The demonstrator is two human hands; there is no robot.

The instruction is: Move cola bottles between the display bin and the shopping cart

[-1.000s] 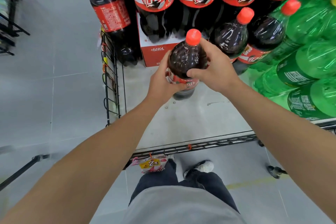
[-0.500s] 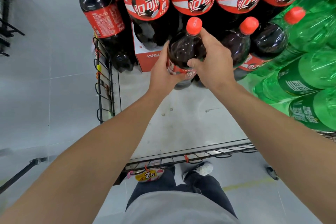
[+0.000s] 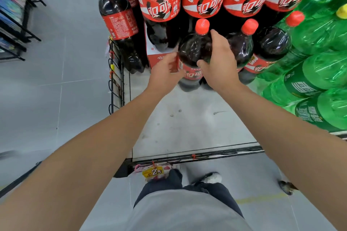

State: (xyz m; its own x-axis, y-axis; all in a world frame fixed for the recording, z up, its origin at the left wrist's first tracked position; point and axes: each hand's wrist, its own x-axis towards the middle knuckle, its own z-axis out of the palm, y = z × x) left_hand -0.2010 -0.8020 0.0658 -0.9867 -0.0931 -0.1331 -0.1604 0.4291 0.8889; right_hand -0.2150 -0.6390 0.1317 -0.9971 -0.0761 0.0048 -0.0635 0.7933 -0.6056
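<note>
Hands grip one cola bottle [image 3: 195,52] upright inside the display bin [image 3: 197,155]: left hand [image 3: 167,73] on its label, right hand [image 3: 217,63] over its shoulder. No shopping cart shows, so remaining bottles can't be judged.

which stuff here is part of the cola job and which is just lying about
Job: cola bottle held by left hand and right hand; display bin; other cola bottles.
Lying about: green bottles; price tag; side rack.
</note>
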